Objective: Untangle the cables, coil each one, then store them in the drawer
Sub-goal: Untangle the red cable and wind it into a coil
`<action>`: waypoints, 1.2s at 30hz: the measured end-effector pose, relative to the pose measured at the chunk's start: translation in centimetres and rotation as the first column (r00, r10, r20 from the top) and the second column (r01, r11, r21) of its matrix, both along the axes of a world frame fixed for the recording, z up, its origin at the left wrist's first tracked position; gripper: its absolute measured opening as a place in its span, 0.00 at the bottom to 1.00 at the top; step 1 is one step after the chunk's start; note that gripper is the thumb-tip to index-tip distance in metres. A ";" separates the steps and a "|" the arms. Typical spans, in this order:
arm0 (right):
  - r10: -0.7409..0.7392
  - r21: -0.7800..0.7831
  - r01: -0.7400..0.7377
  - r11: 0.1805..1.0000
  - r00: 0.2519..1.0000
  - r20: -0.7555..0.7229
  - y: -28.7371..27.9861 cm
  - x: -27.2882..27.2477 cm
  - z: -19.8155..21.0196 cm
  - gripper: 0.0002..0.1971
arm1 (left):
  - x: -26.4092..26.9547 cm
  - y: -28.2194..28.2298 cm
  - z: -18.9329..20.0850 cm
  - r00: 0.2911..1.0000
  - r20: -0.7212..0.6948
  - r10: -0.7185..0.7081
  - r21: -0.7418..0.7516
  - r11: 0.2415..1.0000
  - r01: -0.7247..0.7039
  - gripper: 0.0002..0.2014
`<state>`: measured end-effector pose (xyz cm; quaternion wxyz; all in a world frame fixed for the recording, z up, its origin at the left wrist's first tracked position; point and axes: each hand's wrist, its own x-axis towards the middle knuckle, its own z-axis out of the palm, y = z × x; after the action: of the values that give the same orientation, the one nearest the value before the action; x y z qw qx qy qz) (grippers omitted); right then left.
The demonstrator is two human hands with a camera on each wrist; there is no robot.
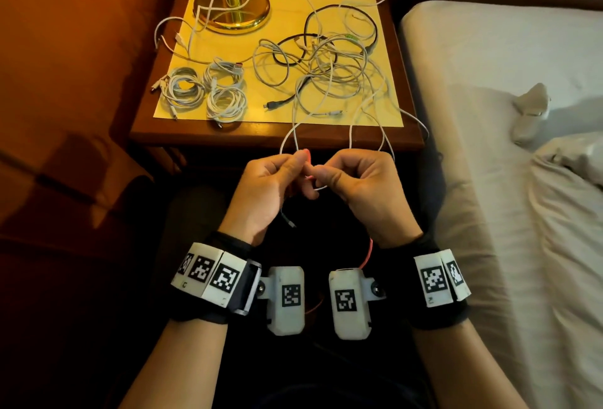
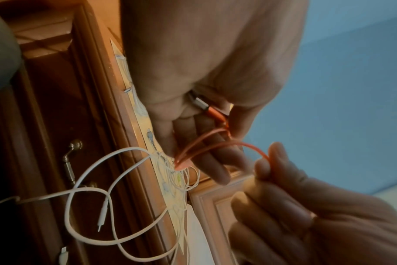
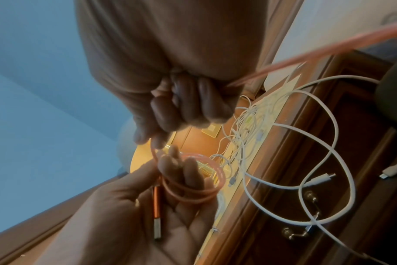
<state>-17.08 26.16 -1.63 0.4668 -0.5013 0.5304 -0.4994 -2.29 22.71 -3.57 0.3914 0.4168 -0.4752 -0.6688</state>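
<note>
An orange cable is held between both hands in front of the nightstand. My left hand has its loops wound round the fingers, and the orange plug lies in the palm under the thumb. My right hand pinches the cable just beside the loops, and the rest trails down past the right wrist. Three coiled white cables lie on the yellow mat at the left. A tangle of white and black cables covers the right part. The drawer front with its metal handle is shut.
White cable loops hang over the nightstand's front edge, down across the drawer front. A brass lamp stands at the back of the nightstand. A bed is to the right, an armchair to the left.
</note>
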 end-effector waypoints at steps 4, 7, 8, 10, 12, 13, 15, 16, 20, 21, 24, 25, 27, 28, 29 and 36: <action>-0.138 -0.029 0.139 0.990 0.989 0.043 -0.2 0.2 -0.8 0.11 | -0.6 0.4 -0.1 0.998 0.027 -0.060 0.031 0.998 0.059 0.22; -0.217 -0.012 0.217 0.976 0.976 0.029 -0.4 0.2 -2.3 0.10 | -0.8 0.5 0.1 0.999 0.015 -0.028 0.110 0.994 0.026 0.24; -0.207 -0.010 0.208 0.978 0.978 0.032 -0.2 0.2 -2.5 0.10 | -0.8 0.5 0.1 0.999 0.028 -0.020 0.125 0.992 0.017 0.24; -0.162 0.006 0.162 0.987 0.985 0.052 0.0 0.6 -2.9 0.09 | -0.6 0.5 0.3 0.999 0.053 -0.007 0.138 0.990 0.000 0.24; -0.095 0.041 0.092 0.995 0.993 0.074 0.2 1.0 -3.3 0.08 | -0.4 0.5 0.2 0.999 0.050 0.005 0.165 0.986 -0.013 0.24; -0.069 0.053 0.065 0.996 0.995 0.071 0.2 1.2 -3.4 0.10 | -0.3 0.5 0.1 0.999 0.035 0.007 0.184 0.983 -0.013 0.24; -0.048 0.067 0.045 0.997 0.998 0.046 0.1 1.3 -3.6 0.15 | -0.3 0.5 -0.2 1.000 0.009 0.001 0.220 0.976 -0.003 0.24; -0.045 0.067 0.043 0.997 0.999 0.029 0.0 1.3 -3.6 0.17 | -0.1 0.6 -0.4 1.000 0.003 -0.008 0.235 0.972 0.007 0.24; -0.042 0.027 0.042 0.999 0.999 -0.006 0.1 1.2 -3.7 0.14 | 1.2 0.1 -0.7 0.999 -0.028 -0.041 0.227 0.973 0.046 0.21; -0.045 0.028 0.044 0.999 0.999 0.010 0.2 1.1 -3.8 0.12 | 1.8 -0.2 -0.7 0.998 -0.055 -0.022 0.228 0.973 0.034 0.20; -0.077 0.070 0.073 0.995 0.995 0.058 0.5 0.2 -4.3 0.09 | 3.4 -1.0 -0.5 0.967 -0.234 0.104 0.303 0.953 -0.029 0.18; -0.101 0.088 0.094 0.992 0.992 0.074 0.6 0.0 -4.5 0.09 | 3.8 -1.1 -0.3 0.939 -0.306 0.156 0.333 0.942 -0.048 0.18; -0.164 0.136 0.148 0.980 0.980 0.115 0.9 -0.2 -4.9 0.09 | 4.2 -1.2 -0.2 0.880 -0.404 0.249 0.369 0.925 -0.093 0.16; -0.197 0.162 0.175 0.971 0.971 0.137 0.9 -0.2 -5.2 0.09 | 4.3 -1.1 -0.2 0.857 -0.430 0.285 0.380 0.918 -0.114 0.16; -0.231 0.187 0.201 0.962 0.960 0.156 0.9 -0.2 -5.3 0.09 | 4.2 -1.1 -0.1 0.838 -0.449 0.311 0.391 0.911 -0.129 0.16; -0.229 0.207 0.268 0.941 0.954 -0.194 0.3 0.5 -6.4 0.10 | 2.5 -1.0 0.0 0.785 -0.443 0.433 0.377 0.885 -0.275 0.17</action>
<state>-16.61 26.44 -8.05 0.4088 -0.4127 0.6812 -0.4456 0.24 21.75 -3.56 0.5576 0.3579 -0.1609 -0.7315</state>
